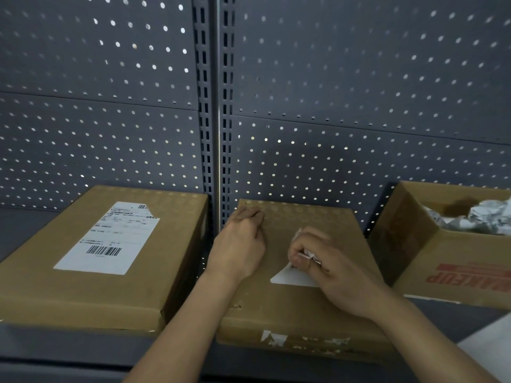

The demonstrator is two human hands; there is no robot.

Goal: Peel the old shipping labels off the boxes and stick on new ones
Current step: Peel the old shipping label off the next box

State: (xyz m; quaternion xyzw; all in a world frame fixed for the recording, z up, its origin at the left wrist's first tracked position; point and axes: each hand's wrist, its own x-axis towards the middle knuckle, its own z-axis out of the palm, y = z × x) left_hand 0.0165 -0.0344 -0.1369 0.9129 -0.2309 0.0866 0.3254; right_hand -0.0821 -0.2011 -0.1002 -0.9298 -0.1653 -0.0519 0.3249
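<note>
Two flat cardboard boxes lie on a dark shelf. The left box (83, 286) carries a white shipping label (110, 239) with barcodes, its top right corner curled up. The middle box (290, 308) has a label (290, 277) mostly peeled, with a white triangle still stuck down. My right hand (326, 269) pinches the crumpled, peeled part of that label above the triangle. My left hand (240, 244) rests palm down on the box's far left corner, fingers curled, holding the box steady.
At the right stands an open cardboard box (414, 244) with red lettering, holding crumpled white paper (486, 219). A grey perforated panel (331, 106) backs the shelf. A white sheet corner (489, 352) shows at the lower right. Torn label scraps (276, 340) cling to the middle box's front edge.
</note>
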